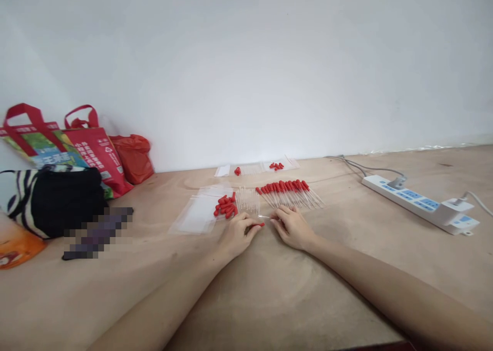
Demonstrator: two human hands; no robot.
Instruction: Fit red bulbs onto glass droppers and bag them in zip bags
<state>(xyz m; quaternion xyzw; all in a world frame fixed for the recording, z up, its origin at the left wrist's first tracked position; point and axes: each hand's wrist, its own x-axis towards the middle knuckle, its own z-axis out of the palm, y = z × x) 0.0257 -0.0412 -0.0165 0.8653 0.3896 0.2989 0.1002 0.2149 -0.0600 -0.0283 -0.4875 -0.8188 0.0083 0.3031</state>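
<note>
My left hand (239,234) is closed in a pinch on a small red cap (262,224), whose end pokes out past the fingertips. Facing it, my right hand (291,228) has its fingers drawn together around the end of a thin pale stick (264,216) that points left. Loose red caps (226,206) lie in a heap just beyond my left hand. Beside them are bare white sticks (247,199). Behind my right hand, a slanted row of sticks with red caps on their far ends (287,188) lies on the wooden table (246,299).
Clear plastic bags (196,215) lie left of the caps. More caps (276,166) lie on plastic near the wall. A power strip (414,199) with cables is at right. Shopping bags (96,153) and a black bag (67,199) stand at left, near a blurred dark item (98,234).
</note>
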